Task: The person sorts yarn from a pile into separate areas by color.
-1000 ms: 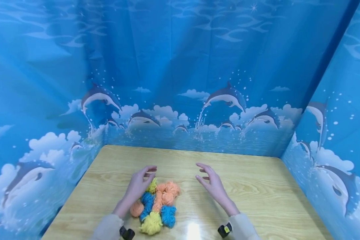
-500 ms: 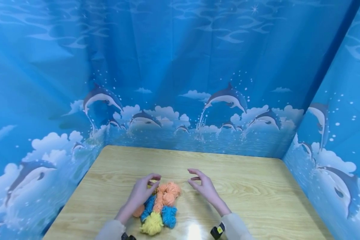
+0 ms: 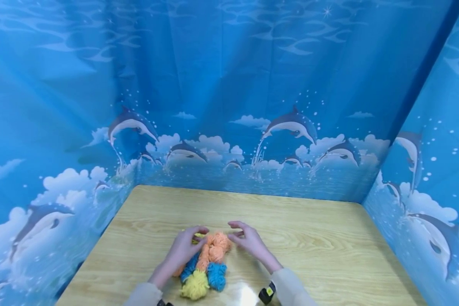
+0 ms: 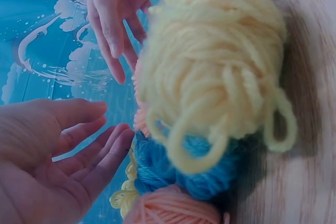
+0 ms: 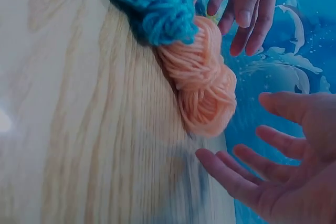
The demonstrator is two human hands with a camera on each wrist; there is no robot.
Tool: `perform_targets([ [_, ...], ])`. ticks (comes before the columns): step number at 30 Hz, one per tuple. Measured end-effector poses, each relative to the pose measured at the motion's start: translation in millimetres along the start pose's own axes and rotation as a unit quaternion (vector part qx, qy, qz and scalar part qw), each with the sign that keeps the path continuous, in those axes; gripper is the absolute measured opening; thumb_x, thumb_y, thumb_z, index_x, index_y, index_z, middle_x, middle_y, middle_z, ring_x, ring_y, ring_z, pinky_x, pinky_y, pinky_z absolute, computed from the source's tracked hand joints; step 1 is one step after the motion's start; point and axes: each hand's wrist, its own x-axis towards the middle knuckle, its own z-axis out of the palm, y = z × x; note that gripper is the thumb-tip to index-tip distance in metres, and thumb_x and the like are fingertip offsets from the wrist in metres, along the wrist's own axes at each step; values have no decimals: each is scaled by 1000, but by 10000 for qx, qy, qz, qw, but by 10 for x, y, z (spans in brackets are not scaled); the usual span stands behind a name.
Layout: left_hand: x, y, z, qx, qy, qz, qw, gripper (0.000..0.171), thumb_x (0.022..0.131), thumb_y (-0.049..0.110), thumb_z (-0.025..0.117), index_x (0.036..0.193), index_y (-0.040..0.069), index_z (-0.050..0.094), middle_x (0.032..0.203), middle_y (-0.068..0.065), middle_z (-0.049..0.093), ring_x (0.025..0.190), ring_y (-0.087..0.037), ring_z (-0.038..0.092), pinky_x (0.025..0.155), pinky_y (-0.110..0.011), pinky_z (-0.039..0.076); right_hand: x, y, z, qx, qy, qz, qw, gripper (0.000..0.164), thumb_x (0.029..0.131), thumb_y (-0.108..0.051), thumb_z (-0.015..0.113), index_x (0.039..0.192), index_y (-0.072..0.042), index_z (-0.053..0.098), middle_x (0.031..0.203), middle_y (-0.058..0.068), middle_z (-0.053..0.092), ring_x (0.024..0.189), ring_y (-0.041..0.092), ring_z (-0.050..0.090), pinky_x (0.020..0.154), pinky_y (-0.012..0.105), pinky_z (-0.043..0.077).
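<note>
A cluster of yarn balls lies on the table. Over its far left side hovers my left hand [image 3: 182, 247], fingers loosely bent and gripping nothing. My right hand [image 3: 249, 241] is beside the peach yarn [image 3: 217, 246] at the far right of the cluster, fingers spread and holding nothing. Nearest me sits a yellow ball of yarn [image 3: 195, 285], large in the left wrist view. A blue ball [image 3: 216, 276] lies right of it. Another blue ball [image 5: 152, 3] or the same one touches the peach yarn in the right wrist view. The left hand partly hides blue, yellow and peach yarn.
The cluster stands on a wood-grain table [image 3: 310, 242]. Blue curtains [image 3: 229, 85] printed with dolphins surround its back and sides. A black wrist camera [image 3: 267, 293] is strapped at the right sleeve.
The right hand has moved left to the peach yarn. My left hand has shifted slightly right and nearer, covering more of the cluster. The yarn looks unmoved.
</note>
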Motion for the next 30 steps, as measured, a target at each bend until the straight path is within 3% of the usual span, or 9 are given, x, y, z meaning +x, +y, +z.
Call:
perform_targets([
  [12,-27,-48,26,239,-241,68,9994,38,86,2,78,122,1,67,114,-14,69,94,-26,69,71,-31,61,60,-87,142,-207,-171,190,9995,54,94,-25,74,140,-2,56,134,25,59,105,36,67,67,35,62],
  [20,-18,-43,32,796,-296,7,9964,45,83,13,84,124,3,67,108,-9,70,93,-22,67,74,-36,58,79,-134,223,-319,-218,456,9982,56,90,-24,79,137,-3,58,130,22,61,97,29,67,61,32,61],
  [25,-3,-21,26,1000,-391,17,9942,48,80,16,87,123,4,68,109,-8,70,95,-24,66,77,-40,57,92,-138,267,-242,-228,624,9975,56,87,-21,81,136,-3,59,129,24,61,84,23,68,58,31,61],
  [27,1,-16,32,1005,-428,-41,9940,50,79,16,88,123,4,68,111,-9,70,97,-24,66,79,-41,57,98,-140,284,-300,-205,642,9973,55,87,-19,82,134,-3,60,128,24,61,80,22,68,58,30,61],
  [30,6,-16,39,1032,-461,-73,9936,50,78,16,88,123,5,68,112,-9,70,98,-24,66,81,-43,57,109,-140,303,-624,-113,560,9964,49,86,-18,82,130,-4,64,126,22,63,86,24,68,66,35,62],
])
